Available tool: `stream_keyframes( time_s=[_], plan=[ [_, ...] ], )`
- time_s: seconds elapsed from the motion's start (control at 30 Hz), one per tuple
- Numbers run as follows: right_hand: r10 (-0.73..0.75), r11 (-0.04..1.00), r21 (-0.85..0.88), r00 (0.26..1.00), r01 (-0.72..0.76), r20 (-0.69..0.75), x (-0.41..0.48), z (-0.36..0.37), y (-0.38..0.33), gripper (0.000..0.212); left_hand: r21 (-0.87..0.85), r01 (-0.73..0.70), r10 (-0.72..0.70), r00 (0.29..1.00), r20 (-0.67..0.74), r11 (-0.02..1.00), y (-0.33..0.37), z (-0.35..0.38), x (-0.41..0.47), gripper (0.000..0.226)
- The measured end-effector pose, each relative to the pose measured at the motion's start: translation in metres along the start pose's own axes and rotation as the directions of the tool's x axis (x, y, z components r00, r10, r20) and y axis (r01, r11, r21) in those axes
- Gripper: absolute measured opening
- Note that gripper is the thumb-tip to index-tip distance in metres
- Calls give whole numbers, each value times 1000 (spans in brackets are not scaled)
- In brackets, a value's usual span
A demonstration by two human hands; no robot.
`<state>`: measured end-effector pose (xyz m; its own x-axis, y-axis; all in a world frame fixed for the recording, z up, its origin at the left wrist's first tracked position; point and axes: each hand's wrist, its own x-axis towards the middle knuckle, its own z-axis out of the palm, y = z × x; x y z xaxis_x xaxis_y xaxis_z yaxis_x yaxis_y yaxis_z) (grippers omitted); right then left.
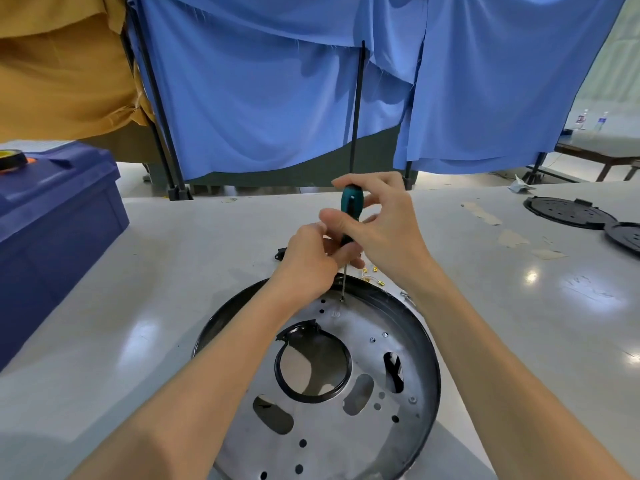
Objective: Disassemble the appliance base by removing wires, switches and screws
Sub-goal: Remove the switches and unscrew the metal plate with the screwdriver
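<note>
The round appliance base (346, 431) lies on the white table in front of me, a silver metal plate with holes inside a black rim, and a black plastic ring (311, 396) at its middle. A green-handled screwdriver (351, 202) stands upright with its tip on a screw (342, 299) at the plate's far edge. My right hand (384, 226) grips the handle from the top. My left hand (311, 261) pinches the lower handle and shaft. Small yellow-tipped connectors (375, 276) lie just beyond the rim.
A blue plastic box (59, 216) with a tape roll (12, 159) on its lid stands at the left. Two black round covers (568, 213) lie at the far right of the table. Blue curtains (277, 81) on black poles hang behind the table.
</note>
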<state>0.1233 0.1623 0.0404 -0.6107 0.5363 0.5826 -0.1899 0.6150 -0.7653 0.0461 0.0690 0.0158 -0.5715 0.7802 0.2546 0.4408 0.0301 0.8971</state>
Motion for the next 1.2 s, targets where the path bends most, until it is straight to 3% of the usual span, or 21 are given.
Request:
stream_keyframes(
  time_s=[0.07,0.17,0.3,0.4,0.57,0.63,0.73,0.87,1.0,1.1,1.2],
  plan=[
    [-18,998,-61,999,16,-43,0,2,-2,35,-15,23,-23,1000,-8,1000,0,0,-2,26],
    [-13,1000,-4,999,12,-38,0,0,-5,38,-50,34,-30,996,84,998,1,-2,-2,27],
    [-25,998,61,999,23,21,-4,0,-6,23,-31,4,-2,998,58,1000,2,-1,0,18],
    [-14,1000,-2,1000,14,-19,-5,2,-5,35,-36,21,-19,999,51,999,0,0,0,20],
    [50,991,127,998,-46,-27,-5,-6,-3,37,-148,46,-27,992,124,988,-2,-3,-2,22],
    [1,997,74,1000,-1,-1,-6,-5,-4,25,-142,38,-27,997,78,989,-2,-2,-2,16],
    [-16,1000,-28,1000,15,-18,-7,-3,-4,37,-152,58,-54,998,29,987,-1,1,-1,27],
    [8,999,45,1000,-7,-28,-8,-3,-4,42,-183,70,-45,990,134,981,0,-3,1,28],
    [2,999,51,1000,-2,3,-10,-1,-4,30,-123,52,-41,995,94,991,0,-3,0,19],
    [-8,1000,4,1000,8,-28,-13,0,-4,38,-100,76,-70,996,62,992,1,1,0,21],
    [0,1000,23,998,2,-55,-12,-2,-4,41,-164,96,-75,988,134,982,3,-5,2,20]
  ],
)
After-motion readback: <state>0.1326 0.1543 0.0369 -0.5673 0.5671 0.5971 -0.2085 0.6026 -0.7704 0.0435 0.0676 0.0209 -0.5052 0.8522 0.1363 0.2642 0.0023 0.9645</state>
